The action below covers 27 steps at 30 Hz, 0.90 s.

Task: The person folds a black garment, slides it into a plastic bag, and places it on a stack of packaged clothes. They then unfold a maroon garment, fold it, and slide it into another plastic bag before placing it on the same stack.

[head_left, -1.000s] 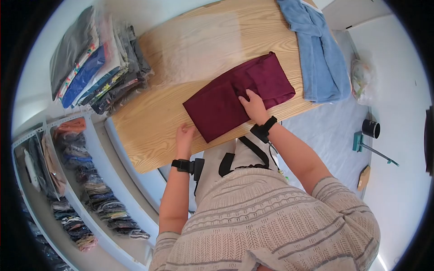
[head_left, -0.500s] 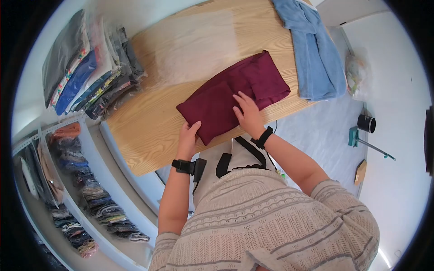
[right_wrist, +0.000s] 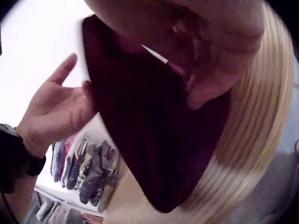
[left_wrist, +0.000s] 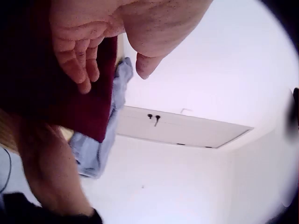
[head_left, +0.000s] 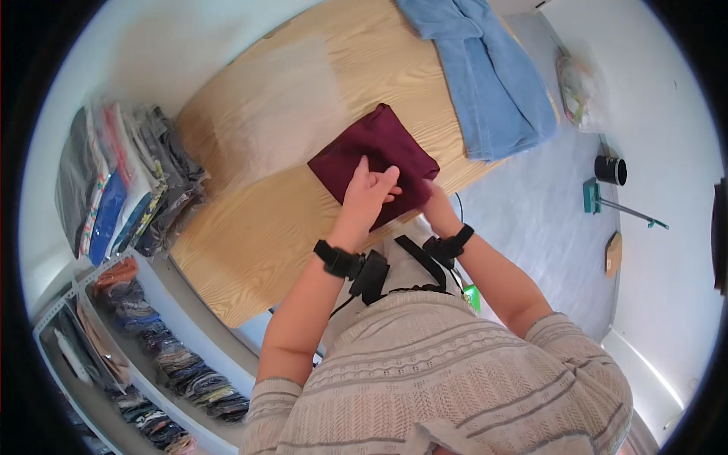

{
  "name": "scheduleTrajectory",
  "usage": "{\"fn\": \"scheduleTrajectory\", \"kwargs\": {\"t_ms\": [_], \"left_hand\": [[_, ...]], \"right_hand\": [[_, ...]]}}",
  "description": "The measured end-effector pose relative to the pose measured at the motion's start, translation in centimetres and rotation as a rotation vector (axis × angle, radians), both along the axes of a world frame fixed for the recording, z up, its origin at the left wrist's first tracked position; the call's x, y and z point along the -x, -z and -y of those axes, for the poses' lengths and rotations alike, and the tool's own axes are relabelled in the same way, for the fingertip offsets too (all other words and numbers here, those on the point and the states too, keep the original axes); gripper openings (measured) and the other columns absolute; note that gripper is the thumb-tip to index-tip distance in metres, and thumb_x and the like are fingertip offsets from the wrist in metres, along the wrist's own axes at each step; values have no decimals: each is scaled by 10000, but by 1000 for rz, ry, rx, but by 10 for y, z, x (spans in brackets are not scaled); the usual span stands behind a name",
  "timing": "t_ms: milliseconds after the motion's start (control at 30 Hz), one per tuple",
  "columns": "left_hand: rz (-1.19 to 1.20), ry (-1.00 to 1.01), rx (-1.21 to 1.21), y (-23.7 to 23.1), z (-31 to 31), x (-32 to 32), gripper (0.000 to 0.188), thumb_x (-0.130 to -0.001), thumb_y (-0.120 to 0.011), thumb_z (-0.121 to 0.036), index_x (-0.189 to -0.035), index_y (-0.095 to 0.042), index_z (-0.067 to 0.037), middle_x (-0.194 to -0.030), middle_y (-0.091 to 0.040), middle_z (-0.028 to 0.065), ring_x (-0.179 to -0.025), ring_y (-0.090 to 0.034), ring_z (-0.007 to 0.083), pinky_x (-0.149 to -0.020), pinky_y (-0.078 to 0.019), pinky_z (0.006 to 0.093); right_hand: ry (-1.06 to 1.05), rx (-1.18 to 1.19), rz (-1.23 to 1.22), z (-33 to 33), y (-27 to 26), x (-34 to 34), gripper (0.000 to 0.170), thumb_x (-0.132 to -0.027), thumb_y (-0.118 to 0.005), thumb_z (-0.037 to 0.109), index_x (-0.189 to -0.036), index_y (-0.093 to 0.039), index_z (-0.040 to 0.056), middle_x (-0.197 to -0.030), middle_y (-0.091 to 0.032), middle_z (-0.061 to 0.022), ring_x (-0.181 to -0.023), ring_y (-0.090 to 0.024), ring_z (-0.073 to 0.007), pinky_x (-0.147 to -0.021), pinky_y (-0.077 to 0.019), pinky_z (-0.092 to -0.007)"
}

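A maroon garment [head_left: 379, 152], folded into a compact shape, lies near the front edge of the wooden table. Over its near part is the left hand [head_left: 365, 199], its thumb apart and fingers loosely bent; in the left wrist view this hand [left_wrist: 107, 32] pinches nothing. The right hand [head_left: 441, 211] is at the garment's right edge. From the right wrist, that hand [right_wrist: 205, 51] appears with fingers curled round the raised maroon cloth [right_wrist: 145, 112], while the left hand [right_wrist: 58, 112] is beside the cloth's far edge.
Blue jeans-like clothing [head_left: 493, 83] lies at the table's right end. A clear plastic sheet [head_left: 280, 106] is spread on the table [head_left: 250, 250]. Bagged clothes [head_left: 114, 189] stand at the left, above shelves of packed garments [head_left: 174, 349]. A broom [head_left: 629, 212] is on the floor at right.
The maroon garment is folded smaller, its left part brought over. The left hand has moved from its left corner to above it, and the right hand from its top to its right edge.
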<state>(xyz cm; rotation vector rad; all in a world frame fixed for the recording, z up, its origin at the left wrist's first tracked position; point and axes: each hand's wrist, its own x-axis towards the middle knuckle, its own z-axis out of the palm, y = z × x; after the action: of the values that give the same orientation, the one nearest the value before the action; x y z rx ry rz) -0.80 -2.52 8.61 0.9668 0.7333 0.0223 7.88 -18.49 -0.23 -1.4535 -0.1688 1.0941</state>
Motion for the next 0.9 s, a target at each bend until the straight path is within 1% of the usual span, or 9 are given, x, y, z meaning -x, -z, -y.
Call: {"fn": "scheduleTrajectory", "kwargs": {"t_ms": [67, 133, 200, 300, 333, 500, 633, 700, 900], "left_hand": [[-97, -80, -250, 31, 10, -4, 502, -882, -632, -204, -1240, -419, 75, -955, -600, 101, -828, -584, 140, -723, -484, 268], [-79, -71, -384, 59, 6, 16, 474, -878, -625, -176, -1246, -427, 48, -930, -595, 97, -842, -572, 146, -742, -478, 277], [-190, 56, -592, 63, -4, 41, 440, -868, -620, -146, -1238, -447, 18, -946, -577, 95, -869, -555, 155, -761, -475, 291], [-422, -15, -780, 94, -10, 83, 448, -854, -629, -142, -1234, -448, 12, -968, -555, 98, -868, -543, 165, -780, -476, 310], [-428, -19, -779, 96, -10, 84, 448, -854, -629, -142, -1234, -448, 12, -968, -555, 98, -868, -543, 165, -780, -476, 310], [-299, -261, -327, 71, -4, 63, 559, -832, -679, -205, -1242, -406, 60, -1150, -544, 186, -1041, -555, 219, -863, -460, 328], [-343, -216, -408, 90, -2, 46, 561, -827, -691, -239, -1202, -433, 90, -1169, -559, 211, -1074, -562, 246, -884, -452, 336], [-348, -267, -542, 100, -2, 41, 543, -816, -701, -273, -1147, -484, 100, -1059, -616, 212, -977, -602, 266, -855, -460, 342], [-646, -239, -583, 91, -4, 30, 497, -799, -708, -334, -1004, -566, 96, -933, -644, 222, -858, -624, 306, -771, -474, 374]], "right_hand": [[50, 148, -29, 20, 0, -19, 319, -871, -407, -11, -1165, -527, -46, -1020, -629, -117, -881, -604, -158, -762, -491, -278], [98, 287, -50, 25, 2, -35, 284, -870, -415, 10, -1116, -546, -46, -953, -640, -121, -810, -613, -161, -702, -496, -278], [118, 376, 299, 28, 5, -45, 227, -879, -460, 72, -1039, -575, -40, -868, -631, -130, -750, -610, -162, -659, -487, -287], [68, 392, 542, 7, -9, -61, 200, -864, -552, 130, -975, -599, -30, -873, -632, -163, -785, -615, -235, -697, -489, -336], [28, 364, 715, -2, -8, -65, 211, -853, -591, 153, -962, -604, -27, -891, -634, -173, -800, -615, -265, -713, -489, -349], [-131, 463, 692, -47, -8, -79, 381, -785, -694, 279, -994, -594, -24, -977, -634, -204, -928, -612, -342, -800, -482, -400], [-299, 456, 678, -64, -9, -82, 376, -809, -670, 281, -1018, -590, -21, -997, -633, -202, -928, -607, -356, -803, -479, -400], [-248, 231, 885, -67, -17, -78, 344, -836, -642, 268, -1016, -593, -21, -985, -629, -196, -922, -593, -362, -801, -471, -411], [-59, 395, 985, -71, 10, -85, 338, -846, -637, 275, -996, -595, -26, -922, -621, -201, -897, -580, -378, -790, -460, -427]]}}
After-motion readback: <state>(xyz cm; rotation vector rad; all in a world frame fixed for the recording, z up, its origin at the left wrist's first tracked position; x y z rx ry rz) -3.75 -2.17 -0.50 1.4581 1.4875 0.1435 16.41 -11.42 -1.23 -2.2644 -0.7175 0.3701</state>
